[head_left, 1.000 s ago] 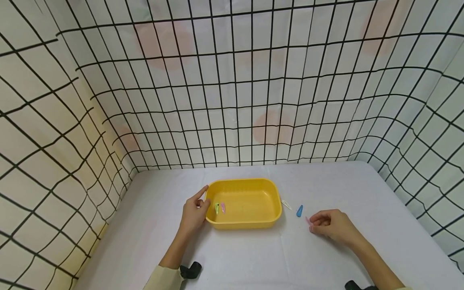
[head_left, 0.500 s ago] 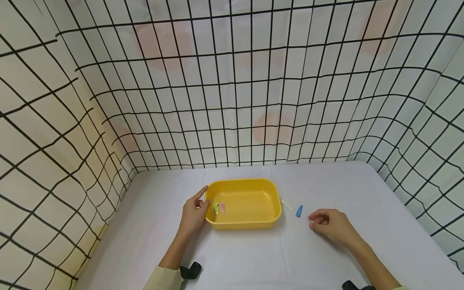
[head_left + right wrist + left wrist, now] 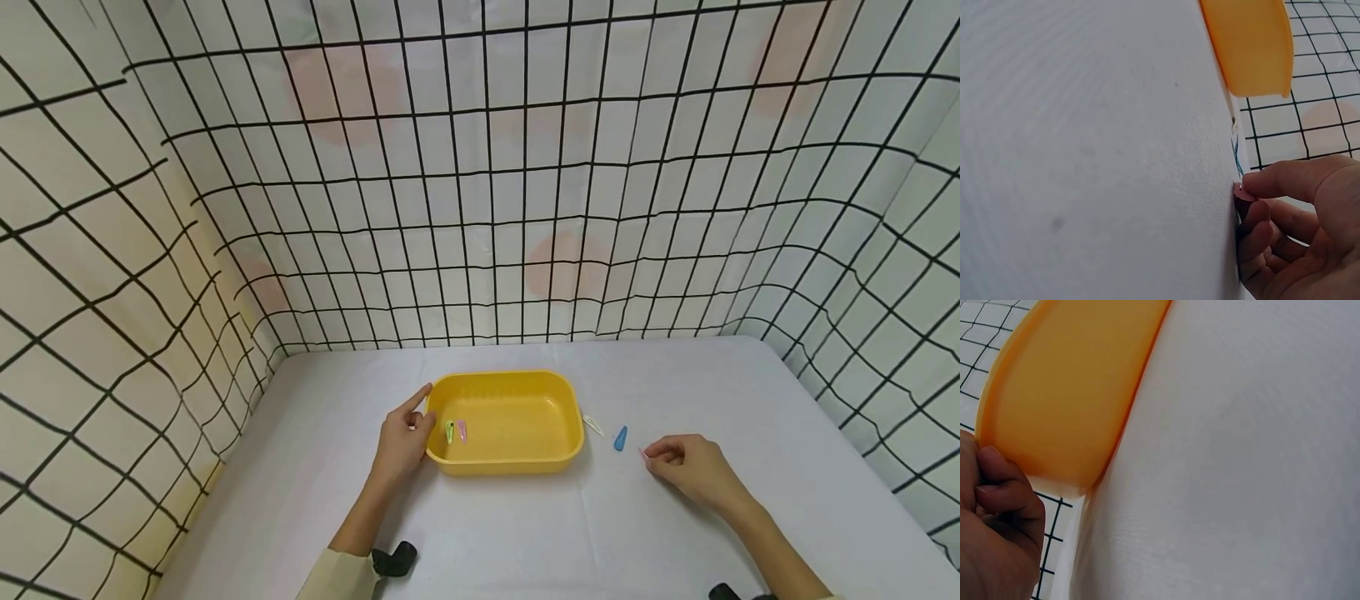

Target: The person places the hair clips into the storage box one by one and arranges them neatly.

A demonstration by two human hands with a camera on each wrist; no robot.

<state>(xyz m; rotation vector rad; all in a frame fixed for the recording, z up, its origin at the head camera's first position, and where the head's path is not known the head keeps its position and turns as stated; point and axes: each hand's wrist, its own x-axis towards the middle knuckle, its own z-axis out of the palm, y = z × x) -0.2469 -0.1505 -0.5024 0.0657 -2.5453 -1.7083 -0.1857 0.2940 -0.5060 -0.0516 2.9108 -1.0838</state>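
A yellow plastic tray (image 3: 504, 468) stands on the white table, and my left hand (image 3: 401, 442) grips its left end, thumb and index finger at the rim. Inside the tray, near that end, lie a green hair clip (image 3: 449, 431) and a pink-purple hair clip (image 3: 462, 430). To the right of the tray, my right hand (image 3: 693, 468) pinches a pink hair clip (image 3: 1244, 192) between thumb and fingertips, low at the table surface. Fingers cover most of this clip. A blue hair clip (image 3: 620, 438) lies between that hand and the tray.
A white hair clip (image 3: 592, 425) lies close to the tray's right end. White cloth covers the table (image 3: 525, 533). Behind and at both sides stand white walls with a black grid (image 3: 487, 200).
The pink clip at the right fingertips has turned slightly and now shows less beyond them. The right hand has barely shifted. My left hand and the tray stay in place.
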